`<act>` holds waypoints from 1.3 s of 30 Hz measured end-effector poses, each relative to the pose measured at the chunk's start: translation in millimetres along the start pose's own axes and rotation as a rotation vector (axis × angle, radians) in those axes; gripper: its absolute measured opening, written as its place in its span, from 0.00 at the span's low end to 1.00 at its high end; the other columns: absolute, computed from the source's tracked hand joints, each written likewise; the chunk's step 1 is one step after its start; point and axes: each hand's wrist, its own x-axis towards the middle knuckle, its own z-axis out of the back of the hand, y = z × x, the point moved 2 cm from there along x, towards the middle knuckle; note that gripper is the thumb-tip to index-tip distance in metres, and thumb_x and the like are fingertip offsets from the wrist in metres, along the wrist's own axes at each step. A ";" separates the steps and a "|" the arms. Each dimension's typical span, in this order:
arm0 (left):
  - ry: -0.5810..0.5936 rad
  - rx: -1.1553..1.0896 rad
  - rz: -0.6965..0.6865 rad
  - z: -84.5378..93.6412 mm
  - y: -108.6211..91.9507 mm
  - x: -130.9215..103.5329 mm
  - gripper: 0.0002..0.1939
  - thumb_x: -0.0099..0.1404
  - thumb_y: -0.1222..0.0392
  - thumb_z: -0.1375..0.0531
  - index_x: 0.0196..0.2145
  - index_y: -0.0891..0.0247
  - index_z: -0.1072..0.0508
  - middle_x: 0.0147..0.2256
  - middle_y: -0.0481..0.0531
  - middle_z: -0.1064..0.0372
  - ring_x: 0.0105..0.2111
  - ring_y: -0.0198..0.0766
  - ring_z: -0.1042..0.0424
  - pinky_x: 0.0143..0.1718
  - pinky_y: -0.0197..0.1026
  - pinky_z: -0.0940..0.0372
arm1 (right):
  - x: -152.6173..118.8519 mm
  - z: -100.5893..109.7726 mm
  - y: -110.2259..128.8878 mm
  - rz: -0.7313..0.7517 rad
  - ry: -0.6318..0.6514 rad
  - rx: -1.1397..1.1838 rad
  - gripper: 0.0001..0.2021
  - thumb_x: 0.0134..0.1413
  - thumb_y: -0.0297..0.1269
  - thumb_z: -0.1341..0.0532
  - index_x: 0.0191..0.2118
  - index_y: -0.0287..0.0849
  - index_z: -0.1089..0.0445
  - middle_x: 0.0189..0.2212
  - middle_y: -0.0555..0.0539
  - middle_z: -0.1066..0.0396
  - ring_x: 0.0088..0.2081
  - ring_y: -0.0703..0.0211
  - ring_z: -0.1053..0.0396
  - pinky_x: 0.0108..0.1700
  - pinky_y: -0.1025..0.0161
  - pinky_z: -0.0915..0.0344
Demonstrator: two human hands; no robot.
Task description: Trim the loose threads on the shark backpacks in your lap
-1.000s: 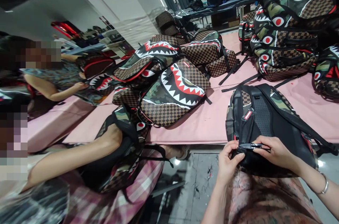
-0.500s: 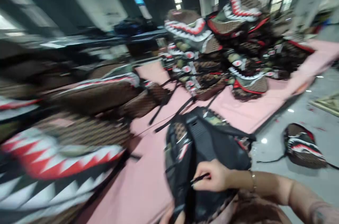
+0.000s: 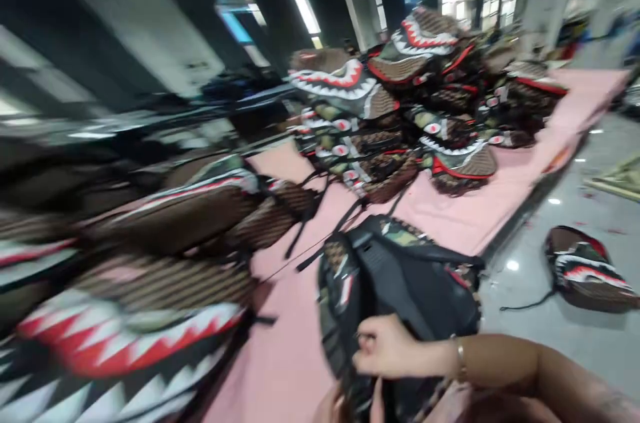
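Note:
A black backpack (image 3: 425,283) with camouflage and brown checked side panels lies strap side up on the pink table cover (image 3: 280,343). My right hand (image 3: 383,346), with a bracelet at its wrist, is closed over the lower middle of the backpack; whatever its fingers pinch is too small to name. At the bottom edge of the view, my left hand (image 3: 333,406) is partly visible against the backpack's lower left side. Its fingers are blurred and cut off by the frame.
Stacked shark-mouth backpacks (image 3: 370,136) stand farther back on the table. A large shark-mouth backpack (image 3: 135,336) lies at the left, beside more brown bags (image 3: 190,210). Another backpack (image 3: 590,270) rests on the grey floor at the right.
The view has shifted, so the bags sit lower or farther right. The short black strap piece visible in my right hand before no longer shows. My left hand remains low on the backpack.

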 end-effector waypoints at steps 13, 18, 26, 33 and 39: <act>-0.059 -0.644 0.550 62.6 39.7 -0.2 0.16 0.45 0.57 0.34 0.33 0.65 0.25 0.33 0.53 0.27 0.34 0.38 0.30 0.39 0.39 0.37 | -14.0 24.9 -25.4 0.237 0.148 -0.049 0.11 0.59 0.44 0.52 0.40 0.44 0.40 0.29 0.51 0.35 0.31 0.63 0.35 0.33 0.67 0.38; -0.050 -0.926 0.722 61.4 43.7 2.6 0.15 0.41 0.59 0.32 0.28 0.67 0.25 0.27 0.51 0.27 0.26 0.33 0.30 0.31 0.34 0.39 | -17.7 19.0 -47.2 0.559 0.058 -0.262 0.08 0.56 0.37 0.47 0.40 0.42 0.36 0.36 0.45 0.32 0.39 0.57 0.34 0.41 0.60 0.36; -0.042 -0.973 0.765 58.5 44.9 -1.9 0.14 0.43 0.60 0.33 0.29 0.69 0.26 0.29 0.53 0.28 0.26 0.32 0.31 0.30 0.34 0.40 | -16.7 1.9 -45.0 0.894 -0.031 -0.477 0.08 0.57 0.33 0.45 0.41 0.40 0.32 0.36 0.43 0.30 0.40 0.57 0.34 0.43 0.58 0.37; -0.057 -0.995 0.745 55.2 43.8 -4.1 0.14 0.46 0.59 0.34 0.31 0.69 0.26 0.30 0.55 0.28 0.28 0.35 0.31 0.31 0.35 0.40 | -24.4 5.1 -37.5 0.955 -0.071 -0.596 0.06 0.57 0.29 0.45 0.36 0.39 0.30 0.33 0.45 0.29 0.34 0.59 0.34 0.40 0.61 0.39; -0.078 -1.017 0.697 52.0 37.3 -7.5 0.10 0.49 0.61 0.35 0.30 0.70 0.27 0.27 0.52 0.29 0.25 0.30 0.33 0.30 0.32 0.41 | -24.8 3.2 -33.2 0.972 -0.074 -0.580 0.07 0.57 0.31 0.45 0.38 0.39 0.31 0.33 0.45 0.30 0.36 0.58 0.34 0.41 0.61 0.40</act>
